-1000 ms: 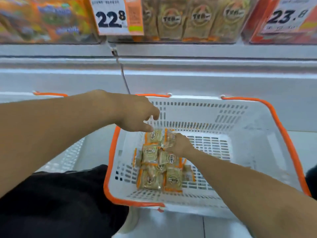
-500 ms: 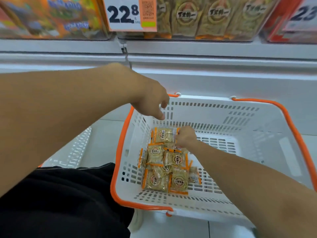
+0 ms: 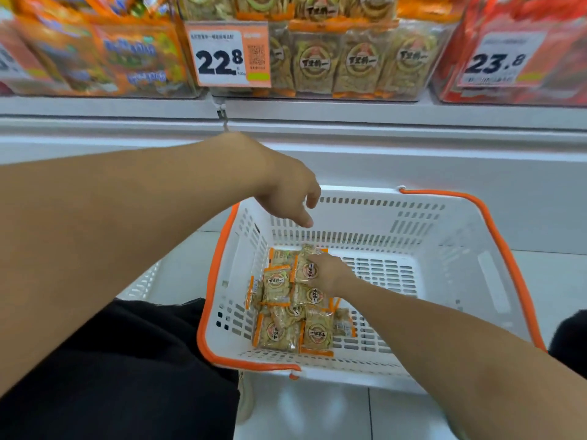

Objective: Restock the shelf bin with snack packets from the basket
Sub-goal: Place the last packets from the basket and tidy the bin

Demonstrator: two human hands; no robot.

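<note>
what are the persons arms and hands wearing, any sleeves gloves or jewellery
Both forearms are bare as far as the picture shows: no sleeves, gloves, watch or bands. The left hand and right hand show no rings on the parts in view. Black clothing sits at the lower left, below the left arm.

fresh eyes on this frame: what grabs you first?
The white basket with orange rim fills the lower centre, a heap of tan snack packets in its left part. The right hand reaches down into it and grips one packet at the far end of the heap, while the left hand hangs over the basket's far left corner holding nothing. Above, the 22.8 price tag fronts the shelf bin of matching packets.
</note>
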